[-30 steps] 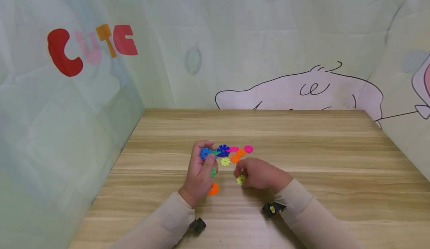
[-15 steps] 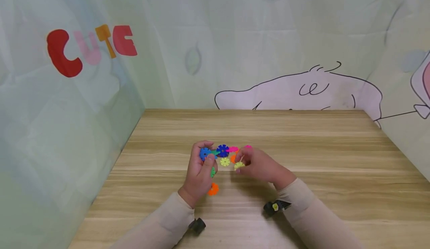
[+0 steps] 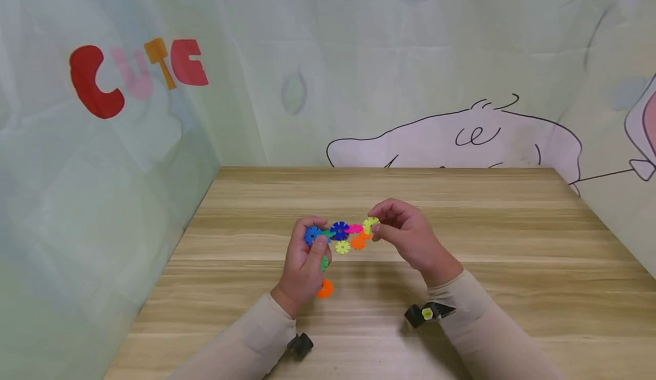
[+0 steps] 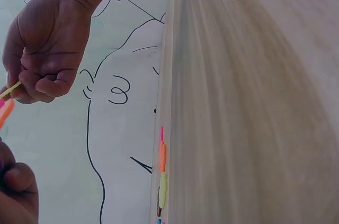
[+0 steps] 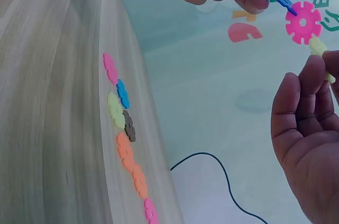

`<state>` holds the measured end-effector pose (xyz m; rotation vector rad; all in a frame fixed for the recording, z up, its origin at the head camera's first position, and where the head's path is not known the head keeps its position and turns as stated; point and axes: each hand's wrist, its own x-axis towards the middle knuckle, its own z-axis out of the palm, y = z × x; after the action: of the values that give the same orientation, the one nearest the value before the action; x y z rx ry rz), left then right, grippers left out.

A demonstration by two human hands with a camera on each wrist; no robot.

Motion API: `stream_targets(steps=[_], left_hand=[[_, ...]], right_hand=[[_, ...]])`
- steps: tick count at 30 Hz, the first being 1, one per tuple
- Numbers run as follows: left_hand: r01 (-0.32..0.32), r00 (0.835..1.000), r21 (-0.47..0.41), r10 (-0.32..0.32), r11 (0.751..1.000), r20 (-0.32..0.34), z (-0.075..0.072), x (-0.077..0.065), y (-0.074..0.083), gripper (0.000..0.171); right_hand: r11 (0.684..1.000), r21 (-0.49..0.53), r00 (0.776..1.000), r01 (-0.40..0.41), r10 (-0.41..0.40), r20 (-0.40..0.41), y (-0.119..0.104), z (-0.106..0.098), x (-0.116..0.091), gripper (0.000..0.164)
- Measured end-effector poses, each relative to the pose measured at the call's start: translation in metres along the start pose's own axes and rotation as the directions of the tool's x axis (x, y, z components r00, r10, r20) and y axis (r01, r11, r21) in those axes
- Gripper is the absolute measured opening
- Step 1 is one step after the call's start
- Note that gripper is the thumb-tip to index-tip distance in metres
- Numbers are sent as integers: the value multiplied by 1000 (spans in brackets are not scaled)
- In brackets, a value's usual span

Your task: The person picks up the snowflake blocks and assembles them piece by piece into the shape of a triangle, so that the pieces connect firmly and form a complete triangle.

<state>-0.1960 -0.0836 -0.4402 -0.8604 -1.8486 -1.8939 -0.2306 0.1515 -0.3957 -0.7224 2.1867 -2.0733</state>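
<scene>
- A wall hanging (image 3: 266, 84) fills the background, printed with red, pink and orange letters (image 3: 138, 75) spelling CUTE on the left and a black-outlined white cartoon (image 3: 425, 146) behind the far edge.
- The worktop (image 3: 487, 197) is pale, streaked wood grain, meeting the hanging along its back.
- Loose notched discs lie on it in an uneven row: pink (image 5: 109, 68), blue (image 5: 122, 93), yellow (image 5: 115, 110), brown (image 5: 129, 126), two orange (image 5: 126, 151) and another pink (image 5: 151, 212). The yellow touches the brown.
- In the head view, the raised chain (image 3: 339, 231) and the hands hide some of that row; two orange discs and a yellow one show just below it.
- The chain of joined discs stretches between both hands, clear of the worktop.
- The left hand (image 3: 302, 263) grips its near end, thumb pressed over it and covering part. Beside that palm show a green disc (image 3: 324, 262) and an orange disc (image 3: 325, 289); their join is hidden.
- The right hand (image 3: 410, 237) pinches a yellow end disc (image 3: 371, 224) between thumb and fingers, against the chain's pink disc (image 5: 303, 23).
- Beige sleeves (image 3: 492, 329) carry black wrist cameras (image 3: 302, 344).
</scene>
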Motion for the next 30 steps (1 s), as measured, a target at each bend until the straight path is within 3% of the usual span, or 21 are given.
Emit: stream_targets(steps=[22,30], left_hand=[[-4,1000,-20,4,1000,1,1,0,-2,22],[-8,1000,-20,8,1000,21,0,0,-1,20]], right_hand=[[992,-119,999,42,-43,-6,-6,7,-1,15],[980,-175,996,91,-93,-4,-5,9,-3,14]])
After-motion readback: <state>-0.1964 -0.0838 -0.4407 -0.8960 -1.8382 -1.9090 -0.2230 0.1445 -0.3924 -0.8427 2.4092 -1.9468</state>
